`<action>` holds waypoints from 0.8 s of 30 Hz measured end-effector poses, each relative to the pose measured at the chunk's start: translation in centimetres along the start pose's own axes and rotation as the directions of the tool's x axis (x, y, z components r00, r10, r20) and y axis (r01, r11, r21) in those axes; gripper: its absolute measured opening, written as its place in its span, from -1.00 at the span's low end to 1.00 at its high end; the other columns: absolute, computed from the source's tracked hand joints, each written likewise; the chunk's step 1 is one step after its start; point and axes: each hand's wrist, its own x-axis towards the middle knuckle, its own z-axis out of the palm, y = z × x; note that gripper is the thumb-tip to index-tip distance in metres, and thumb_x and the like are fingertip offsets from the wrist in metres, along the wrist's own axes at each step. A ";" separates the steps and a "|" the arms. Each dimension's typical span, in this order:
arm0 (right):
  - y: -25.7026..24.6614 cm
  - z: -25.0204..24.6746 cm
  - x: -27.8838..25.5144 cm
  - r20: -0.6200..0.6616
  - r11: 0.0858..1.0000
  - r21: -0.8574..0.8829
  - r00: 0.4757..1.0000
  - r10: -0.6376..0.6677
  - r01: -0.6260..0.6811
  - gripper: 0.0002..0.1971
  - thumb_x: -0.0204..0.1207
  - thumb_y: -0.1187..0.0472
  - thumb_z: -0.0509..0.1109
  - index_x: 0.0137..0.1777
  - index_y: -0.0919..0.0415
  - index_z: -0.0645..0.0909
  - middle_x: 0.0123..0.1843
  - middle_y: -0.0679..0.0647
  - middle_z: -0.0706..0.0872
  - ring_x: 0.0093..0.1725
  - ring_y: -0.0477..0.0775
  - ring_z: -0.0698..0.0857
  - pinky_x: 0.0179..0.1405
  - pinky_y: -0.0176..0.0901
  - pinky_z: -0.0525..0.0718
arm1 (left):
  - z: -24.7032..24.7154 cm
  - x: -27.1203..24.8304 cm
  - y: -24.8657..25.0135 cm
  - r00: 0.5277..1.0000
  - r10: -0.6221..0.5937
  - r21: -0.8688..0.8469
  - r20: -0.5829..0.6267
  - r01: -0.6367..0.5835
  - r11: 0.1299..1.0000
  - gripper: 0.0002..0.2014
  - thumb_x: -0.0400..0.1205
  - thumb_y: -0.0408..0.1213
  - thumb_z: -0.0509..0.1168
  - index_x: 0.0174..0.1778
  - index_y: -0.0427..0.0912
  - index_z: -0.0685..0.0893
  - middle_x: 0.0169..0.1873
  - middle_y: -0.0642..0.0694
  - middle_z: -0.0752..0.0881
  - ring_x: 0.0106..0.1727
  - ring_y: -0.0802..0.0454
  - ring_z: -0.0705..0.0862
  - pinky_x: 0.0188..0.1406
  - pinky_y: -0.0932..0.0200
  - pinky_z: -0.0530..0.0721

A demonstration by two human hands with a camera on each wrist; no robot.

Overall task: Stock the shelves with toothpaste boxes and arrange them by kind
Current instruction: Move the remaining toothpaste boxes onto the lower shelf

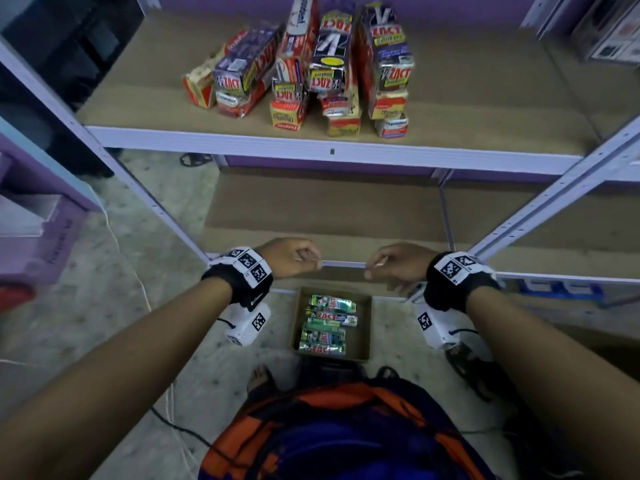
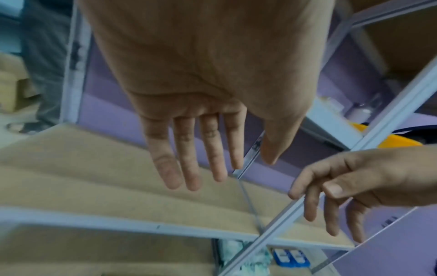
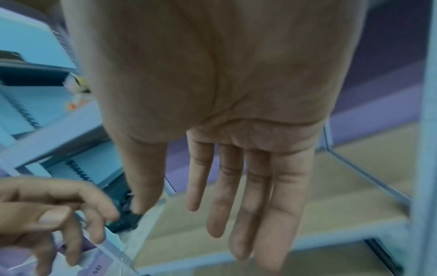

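Both hands hang palm-down and apart above the lower shelf's (image 1: 346, 216) near edge, holding nothing: left hand (image 1: 289, 258) and right hand (image 1: 398, 268), fingers (image 2: 189, 153) straight and loose. Toothpaste boxes (image 1: 304, 67) stand stacked on the upper shelf (image 1: 138, 95); more lie in a cardboard box (image 1: 363, 327) on the floor (image 1: 156, 341).

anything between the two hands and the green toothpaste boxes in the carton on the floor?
Nothing. In the head view, left hand and right hand hover empty above the carton of green boxes.
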 end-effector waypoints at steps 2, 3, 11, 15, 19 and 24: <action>2.4 2.4 0.8 0.034 0.988 0.103 0.993 0.111 -0.114 -0.85 0.56 -0.01 0.44 -0.01 0.03 0.74 -0.02 0.07 0.79 -0.40 0.02 0.74 -0.32 -0.17 0.73 | 2.5 -0.1 -1.7 0.991 -0.095 0.023 0.090 0.093 0.995 -0.77 0.60 0.10 0.36 0.09 0.13 0.72 0.06 0.08 0.73 -0.07 0.09 0.72 -0.15 0.17 0.66; 3.5 3.5 1.0 0.040 0.977 0.131 0.986 0.162 -0.166 -0.82 0.59 0.00 0.40 0.01 0.09 0.72 -0.01 0.11 0.79 -0.40 0.05 0.71 -0.29 -0.15 0.73 | 3.7 -0.1 -2.5 0.981 -0.135 0.058 0.139 0.128 0.990 -0.77 0.62 0.12 0.34 0.08 0.11 0.70 0.04 0.09 0.72 -0.13 0.09 0.72 -0.22 0.17 0.69; 8.1 8.9 1.2 0.076 0.917 0.223 0.944 0.322 -0.331 -0.71 0.64 0.02 0.38 0.23 0.20 0.67 0.03 0.14 0.80 -0.21 0.19 0.78 -0.28 -0.09 0.77 | 9.4 -0.8 -7.4 0.891 -0.346 0.163 0.293 0.310 0.937 -0.69 0.62 0.19 0.28 0.11 0.10 0.70 0.03 0.06 0.74 -0.06 -0.01 0.77 -0.36 0.27 0.61; 8.6 10.2 0.8 0.082 0.907 0.250 0.941 0.329 -0.339 -0.70 0.69 0.05 0.31 0.31 0.18 0.64 0.01 0.11 0.80 -0.10 0.21 0.81 -0.27 -0.10 0.78 | 10.3 -0.9 -8.8 0.871 -0.391 0.234 0.299 0.330 0.915 -0.64 0.61 0.21 0.28 0.11 0.05 0.70 0.16 -0.02 0.72 0.03 -0.04 0.71 0.01 0.13 0.66; 8.6 10.2 1.1 0.092 0.900 0.261 0.937 0.337 -0.350 -0.72 0.68 0.06 0.32 0.30 0.15 0.66 -0.03 0.08 0.81 -0.12 0.18 0.82 -0.30 -0.11 0.78 | 10.4 -0.7 -8.9 0.865 -0.399 0.240 0.303 0.336 0.911 -0.61 0.61 0.21 0.28 0.17 0.04 0.70 0.17 -0.01 0.69 0.11 -0.06 0.70 0.07 0.09 0.68; 8.4 10.0 1.5 0.083 0.897 0.275 0.938 0.338 -0.347 -0.74 0.67 0.08 0.35 0.27 0.15 0.67 -0.03 0.11 0.80 -0.17 0.13 0.81 -0.38 -0.17 0.74 | 10.8 -0.1 -8.3 0.876 -0.397 0.149 0.274 0.370 0.917 -0.67 0.60 0.20 0.29 0.12 0.09 0.70 0.08 0.06 0.76 -0.02 0.02 0.77 -0.12 0.15 0.73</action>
